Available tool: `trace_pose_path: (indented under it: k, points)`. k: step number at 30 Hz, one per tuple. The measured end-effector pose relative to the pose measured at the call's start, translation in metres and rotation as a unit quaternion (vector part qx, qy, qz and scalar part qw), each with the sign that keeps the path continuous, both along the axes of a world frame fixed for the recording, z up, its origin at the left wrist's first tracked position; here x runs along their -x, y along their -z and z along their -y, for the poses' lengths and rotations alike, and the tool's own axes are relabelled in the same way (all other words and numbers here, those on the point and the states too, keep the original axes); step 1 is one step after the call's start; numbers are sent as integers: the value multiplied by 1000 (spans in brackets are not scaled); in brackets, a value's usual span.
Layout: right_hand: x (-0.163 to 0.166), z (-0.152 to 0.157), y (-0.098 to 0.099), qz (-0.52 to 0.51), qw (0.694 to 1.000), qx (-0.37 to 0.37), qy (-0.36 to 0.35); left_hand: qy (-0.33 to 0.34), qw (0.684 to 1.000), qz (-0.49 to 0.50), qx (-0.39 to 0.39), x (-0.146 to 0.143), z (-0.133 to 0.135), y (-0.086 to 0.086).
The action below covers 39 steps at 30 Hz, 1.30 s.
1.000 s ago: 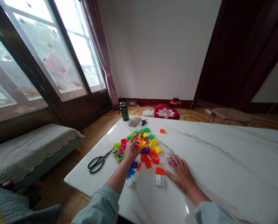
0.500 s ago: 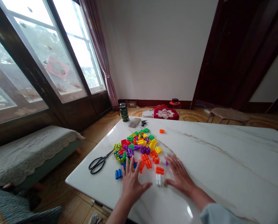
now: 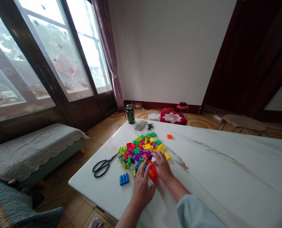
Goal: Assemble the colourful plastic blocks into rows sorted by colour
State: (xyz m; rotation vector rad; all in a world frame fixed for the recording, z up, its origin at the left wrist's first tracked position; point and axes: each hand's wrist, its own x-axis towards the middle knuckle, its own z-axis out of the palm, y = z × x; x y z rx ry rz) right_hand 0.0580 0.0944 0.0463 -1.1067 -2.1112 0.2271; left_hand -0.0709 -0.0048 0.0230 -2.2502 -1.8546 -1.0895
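Observation:
A heap of colourful plastic toy pieces, bullet-shaped and joined in short rows, lies on the white table. My left hand rests at the heap's near edge with its fingers spread, beside blue and orange pieces. From the right, my right hand reaches against the heap, fingers stretched and slightly curved. A white piece shows at its fingertips, and orange pieces lie between both hands. Left of my left hand sits a row of blue pieces, apart from the rest.
Black-handled scissors lie left of the heap, blades touching or near green pieces. A green bottle, a blurred-out item and a small black object stand at the far edge. One orange piece lies alone farther back.
My right hand has moved left and forward, bringing white and orange pieces against the heap. The hands are now closer together. The camera view has shifted slightly.

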Motion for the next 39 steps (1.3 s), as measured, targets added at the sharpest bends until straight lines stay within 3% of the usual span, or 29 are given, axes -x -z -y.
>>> trace_pose_path:
  k: [3, 5, 13, 17, 19, 23, 27, 34, 39]
  points:
    - [18, -19, -18, 118, 991, 62, 9, 0, 1000, 10, 10, 0, 0, 0]
    - [25, -27, -20, 138, 986, 94, 26, -2, 1000, 14, 14, 1, 0, 0]
    - [10, -30, -27, -76, 995, 62, 8, -20, 999, 34, -6, 2, 0, 1]
    - [-7, -28, -34, -74, 992, 86, -60, -37, 999, 27, -11, 1, 1, -2]
    - [-21, -37, -34, -57, 994, 82, -53, -42, 999, 20, -11, 1, 1, -3]
    - [-49, -79, -27, -5, 993, 90, 77, -42, 999, -3, -9, -1, 1, 0]
    - [-61, -127, -15, 93, 971, 112, 188, -25, 999, -39, -19, -2, -1, 8]
    - [-56, -176, 9, 161, 955, 138, 208, -2, 997, -70, -7, 3, -4, 14]
    - [-52, -156, 19, 87, 981, 85, 154, -9, 998, -66, 10, 0, -1, 7]
